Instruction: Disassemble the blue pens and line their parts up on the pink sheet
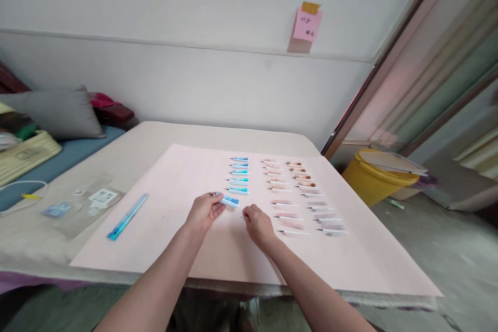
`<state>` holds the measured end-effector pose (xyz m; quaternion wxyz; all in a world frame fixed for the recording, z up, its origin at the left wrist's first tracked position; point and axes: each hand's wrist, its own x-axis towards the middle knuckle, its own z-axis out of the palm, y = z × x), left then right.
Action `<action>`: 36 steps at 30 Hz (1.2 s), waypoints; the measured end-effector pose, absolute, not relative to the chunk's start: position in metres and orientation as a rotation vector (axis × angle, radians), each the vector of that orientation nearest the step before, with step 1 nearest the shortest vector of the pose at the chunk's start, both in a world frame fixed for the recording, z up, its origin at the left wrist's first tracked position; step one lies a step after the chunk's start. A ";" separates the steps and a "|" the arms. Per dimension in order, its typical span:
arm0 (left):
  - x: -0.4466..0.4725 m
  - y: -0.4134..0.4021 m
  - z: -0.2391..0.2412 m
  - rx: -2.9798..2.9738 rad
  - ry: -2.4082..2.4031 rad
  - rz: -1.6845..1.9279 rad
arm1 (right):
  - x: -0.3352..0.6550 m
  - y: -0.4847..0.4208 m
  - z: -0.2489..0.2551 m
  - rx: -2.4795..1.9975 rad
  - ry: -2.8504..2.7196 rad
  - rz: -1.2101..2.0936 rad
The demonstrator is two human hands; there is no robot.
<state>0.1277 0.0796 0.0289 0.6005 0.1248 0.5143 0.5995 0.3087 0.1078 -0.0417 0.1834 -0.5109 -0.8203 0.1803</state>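
My left hand [204, 214] is closed on a slim blue-and-white pen [230, 201], its dark tip pointing left and its blue end to the right. My right hand [257, 224] is closed just to the right of it, fingertips pinched together; a tiny bit shows at them, too small to name. Beyond my hands lies a column of similar blue pens [238, 181] with dark tips to the left. To the right are a column of pale pink pens [277, 173] and one of brown and grey pens [305, 184].
White paper [163, 249] covers much of the table. A long blue strip-like object [128, 217] lies left, beside clear plastic bags [83, 206]. A yellow bin [361, 176] stands right of the table. A pink note [307, 24] is taped to the wall.
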 end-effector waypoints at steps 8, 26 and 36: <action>0.133 0.077 0.023 0.303 1.194 1.389 | 0.314 0.092 -0.015 -1.404 -2.249 0.556; 0.159 0.069 0.018 0.351 1.224 1.302 | 0.341 0.062 0.009 -1.297 -2.086 0.540; 0.165 0.065 0.020 0.363 1.245 1.294 | 0.340 0.059 0.010 -1.277 -2.170 0.416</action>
